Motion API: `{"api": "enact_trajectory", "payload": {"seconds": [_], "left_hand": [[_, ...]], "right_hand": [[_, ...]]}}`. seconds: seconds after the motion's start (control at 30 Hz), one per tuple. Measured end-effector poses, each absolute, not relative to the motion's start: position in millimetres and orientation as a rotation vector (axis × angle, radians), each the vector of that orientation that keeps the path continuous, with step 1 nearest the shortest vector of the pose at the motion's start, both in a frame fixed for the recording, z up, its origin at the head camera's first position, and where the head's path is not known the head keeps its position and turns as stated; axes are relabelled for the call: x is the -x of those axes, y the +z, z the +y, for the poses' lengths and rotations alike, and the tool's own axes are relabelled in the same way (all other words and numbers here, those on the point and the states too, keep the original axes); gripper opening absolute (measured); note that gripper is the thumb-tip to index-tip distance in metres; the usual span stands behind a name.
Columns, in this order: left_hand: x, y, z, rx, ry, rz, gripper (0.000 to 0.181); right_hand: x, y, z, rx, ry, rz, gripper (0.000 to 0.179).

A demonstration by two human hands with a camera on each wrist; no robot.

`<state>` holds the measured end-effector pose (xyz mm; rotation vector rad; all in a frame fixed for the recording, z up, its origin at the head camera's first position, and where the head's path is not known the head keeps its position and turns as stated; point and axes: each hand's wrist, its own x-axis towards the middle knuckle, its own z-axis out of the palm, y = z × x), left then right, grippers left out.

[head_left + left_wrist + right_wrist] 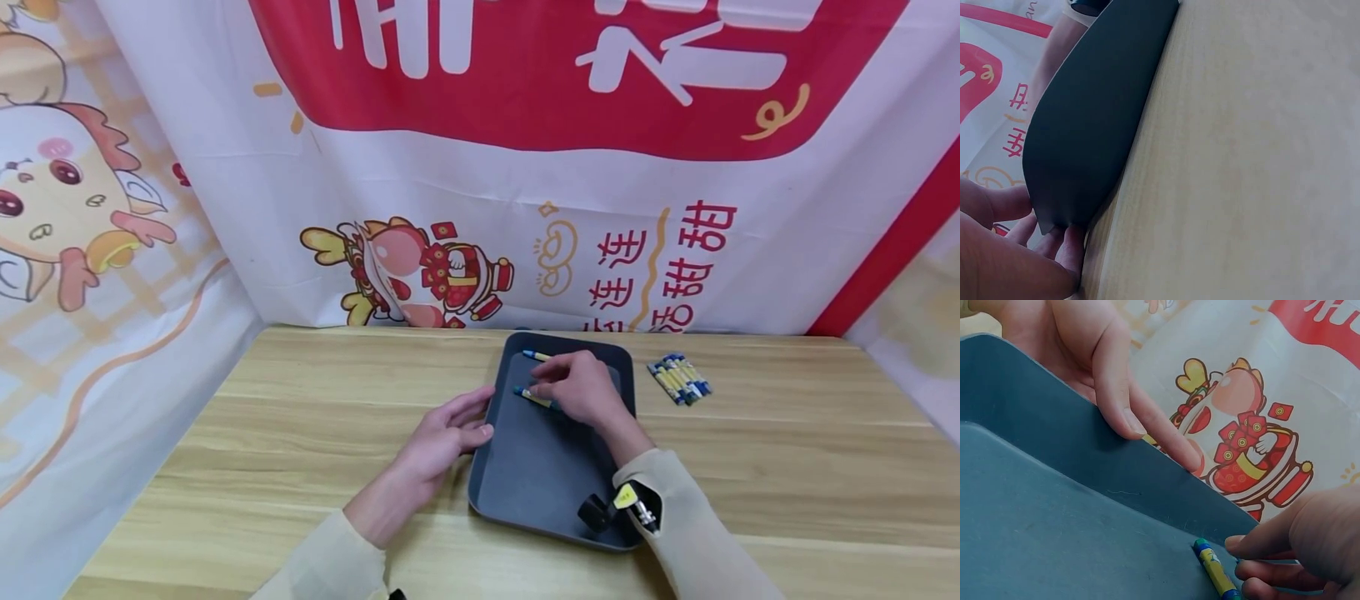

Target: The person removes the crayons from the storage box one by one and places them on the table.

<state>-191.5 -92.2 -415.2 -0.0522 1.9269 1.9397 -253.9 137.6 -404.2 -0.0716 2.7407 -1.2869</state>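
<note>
A dark grey tray (555, 500) lies on the table. My left hand (438, 437) holds its left edge, thumb on the rim and fingers along and under the outer wall; the left wrist view shows those fingers (1071, 247) at the tray's corner. Inside the tray, a yellow-wrapped crayon (534, 397) with a green end lies near the left wall. Farther back lies another crayon (534, 355), partly hidden by my right hand (581, 387). That hand hovers low over the tray, fingertips beside the nearer crayon (1215, 570), with no crayon visibly gripped.
Several crayons (679, 379) lie side by side on the wooden table (787, 467), right of the tray. A printed cloth (450, 167) hangs behind the table's back edge. A small black wrist camera (596, 512) on the right sleeve overhangs the tray's near right corner.
</note>
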Motion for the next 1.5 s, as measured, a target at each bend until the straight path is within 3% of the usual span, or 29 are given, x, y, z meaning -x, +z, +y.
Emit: {"api": "enact_trajectory", "payload": {"seconds": [1.5], "left_hand": [[191.0,-417.1,-92.5,0.037,1.948,1.924,0.055]], "right_hand": [[254.3,-405.1,145.7,0.208,-1.174,2.71,0.017]]}}
